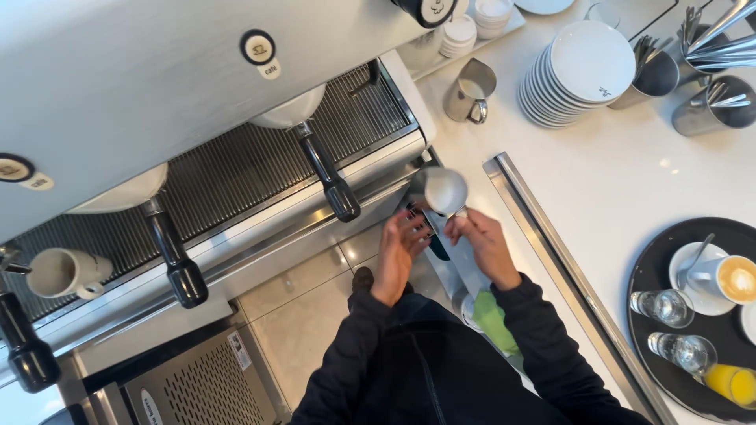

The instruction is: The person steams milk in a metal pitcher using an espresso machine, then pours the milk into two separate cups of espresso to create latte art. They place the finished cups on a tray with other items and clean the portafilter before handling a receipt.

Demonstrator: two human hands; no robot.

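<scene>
A steel milk jug (pixel 443 191) with white milk in it is held beside the espresso machine's right end. My right hand (pixel 482 245) grips its handle side, just below the jug. My left hand (pixel 400 250) rests fingers-apart on a dark knob or lever next to the jug, touching the machine's steel edge. Both arms wear dark sleeves. A green cloth (pixel 494 320) lies under my right forearm.
Two black portafilter handles (pixel 331 177) (pixel 175 256) stick out over the drip grate (pixel 236 169). A white cup (pixel 67 272) sits at left. On the white counter: stacked saucers (pixel 575 75), a second steel jug (pixel 470 90), and a black tray (pixel 657 271) with a latte (pixel 728 278) and glasses.
</scene>
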